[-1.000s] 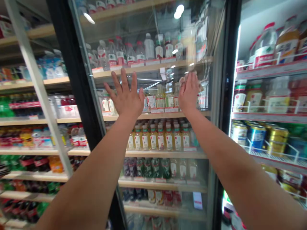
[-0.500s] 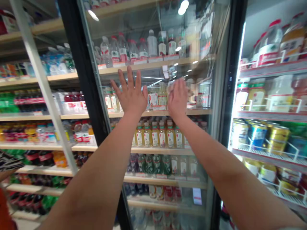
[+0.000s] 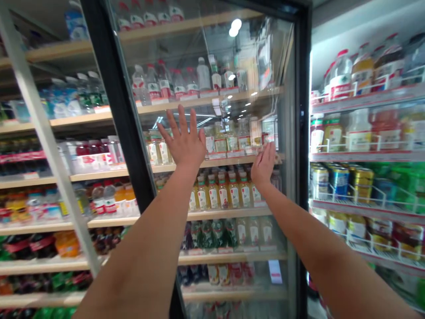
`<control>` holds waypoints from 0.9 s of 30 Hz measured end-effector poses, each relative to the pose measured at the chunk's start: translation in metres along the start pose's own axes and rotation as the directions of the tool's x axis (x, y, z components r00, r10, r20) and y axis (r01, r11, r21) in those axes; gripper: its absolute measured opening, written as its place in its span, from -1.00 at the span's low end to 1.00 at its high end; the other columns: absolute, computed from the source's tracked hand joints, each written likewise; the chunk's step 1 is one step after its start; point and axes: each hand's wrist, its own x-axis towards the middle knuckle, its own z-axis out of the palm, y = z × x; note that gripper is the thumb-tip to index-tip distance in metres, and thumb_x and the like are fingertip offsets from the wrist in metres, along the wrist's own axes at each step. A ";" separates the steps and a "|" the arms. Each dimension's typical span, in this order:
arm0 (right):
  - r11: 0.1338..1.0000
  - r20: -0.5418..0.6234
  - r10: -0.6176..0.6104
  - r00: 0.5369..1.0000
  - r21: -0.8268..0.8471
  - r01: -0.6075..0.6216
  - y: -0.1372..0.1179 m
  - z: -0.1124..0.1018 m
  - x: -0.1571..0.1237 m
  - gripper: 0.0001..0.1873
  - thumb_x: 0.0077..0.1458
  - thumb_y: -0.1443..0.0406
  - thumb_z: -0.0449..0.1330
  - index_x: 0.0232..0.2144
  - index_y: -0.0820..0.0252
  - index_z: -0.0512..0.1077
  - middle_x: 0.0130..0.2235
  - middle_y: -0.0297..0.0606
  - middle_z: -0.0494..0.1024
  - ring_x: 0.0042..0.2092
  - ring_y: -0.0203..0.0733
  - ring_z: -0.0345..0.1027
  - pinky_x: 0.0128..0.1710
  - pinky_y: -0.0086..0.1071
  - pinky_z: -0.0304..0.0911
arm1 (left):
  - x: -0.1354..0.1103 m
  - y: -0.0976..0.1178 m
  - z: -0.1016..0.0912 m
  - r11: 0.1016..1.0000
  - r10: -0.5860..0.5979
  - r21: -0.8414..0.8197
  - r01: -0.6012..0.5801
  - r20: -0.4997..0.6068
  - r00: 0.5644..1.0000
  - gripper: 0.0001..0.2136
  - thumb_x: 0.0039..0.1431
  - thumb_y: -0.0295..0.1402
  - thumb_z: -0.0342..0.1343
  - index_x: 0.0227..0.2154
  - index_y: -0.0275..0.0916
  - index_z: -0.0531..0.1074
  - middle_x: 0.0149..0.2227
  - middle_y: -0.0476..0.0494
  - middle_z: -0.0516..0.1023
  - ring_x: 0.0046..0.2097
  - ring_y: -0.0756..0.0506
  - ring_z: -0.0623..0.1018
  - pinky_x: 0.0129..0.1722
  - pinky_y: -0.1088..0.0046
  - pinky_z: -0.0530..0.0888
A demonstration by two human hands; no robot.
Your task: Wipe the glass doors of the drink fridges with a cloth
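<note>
One cloth (image 3: 258, 149) under right hand (image 3: 263, 166) | one door (image 3: 245, 53), left hand (image 3: 186, 144) splayed

left hand (image 3: 187, 144) splays, right hand (image 3: 264, 166) sits lower.

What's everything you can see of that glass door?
The glass door is a tall, clear pane in a black frame, seemingly swung open and tilted in the view. Bright reflections show on it; bottles on shelves show through. The left hand appears spread flat against it; the right hand seems to press a partly hidden cloth to it.
</note>
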 end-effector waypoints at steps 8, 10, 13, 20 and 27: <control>0.898 0.320 -0.440 0.839 0.177 0.403 -0.045 -0.003 -0.004 -0.40 0.36 0.31 -0.11 0.39 0.23 0.20 0.41 -0.05 0.23 0.48 -0.13 -0.07 0.46 0.00 -0.01 | 0.000 0.000 -0.003 0.999 -0.018 0.039 0.017 0.031 0.999 -0.40 0.43 -0.28 -0.05 0.47 -0.22 0.06 0.51 -0.14 -0.21 0.50 -0.32 -0.32 0.41 -0.21 -0.43; 0.980 0.160 -0.198 0.967 0.065 0.190 -0.024 0.001 0.015 -0.40 0.37 0.29 -0.16 0.36 0.38 0.21 0.39 0.12 0.23 0.47 -0.03 -0.03 0.43 0.11 0.01 | 0.001 0.000 -0.003 0.999 -0.021 0.031 0.020 0.038 0.999 -0.39 0.42 -0.31 -0.01 0.47 -0.23 0.06 0.51 -0.16 -0.21 0.49 -0.34 -0.31 0.41 -0.21 -0.45; 1.000 0.009 -0.026 1.000 -0.005 0.026 -0.013 0.011 0.030 -0.37 0.37 0.29 -0.21 0.37 0.51 0.14 0.40 0.25 0.16 0.49 0.05 -0.12 0.42 0.21 -0.03 | 0.001 0.000 -0.002 1.000 -0.015 0.012 0.015 0.021 1.000 -0.39 0.42 -0.32 0.01 0.47 -0.19 0.06 0.52 -0.12 -0.22 0.50 -0.34 -0.31 0.41 -0.19 -0.47; 0.877 0.265 -0.480 0.836 0.135 0.461 -0.066 0.014 0.031 -0.40 0.38 0.33 -0.16 0.40 0.30 0.14 0.43 -0.06 0.18 0.50 -0.14 -0.18 0.48 -0.07 -0.05 | 0.000 -0.002 0.001 0.995 -0.015 0.097 0.012 0.040 0.999 -0.38 0.45 -0.28 0.02 0.49 -0.15 0.01 0.52 -0.11 -0.25 0.50 -0.32 -0.32 0.40 -0.16 -0.47; 0.996 0.179 -0.067 0.982 -0.042 0.075 -0.036 0.024 0.090 -0.37 0.35 0.32 -0.18 0.39 0.47 0.12 0.44 0.14 0.11 0.50 0.04 -0.16 0.45 0.09 -0.07 | 0.003 0.004 -0.005 0.997 -0.055 0.068 0.049 0.089 0.995 -0.38 0.46 -0.31 0.02 0.49 -0.21 0.00 0.52 -0.17 -0.27 0.49 -0.36 -0.33 0.40 -0.17 -0.50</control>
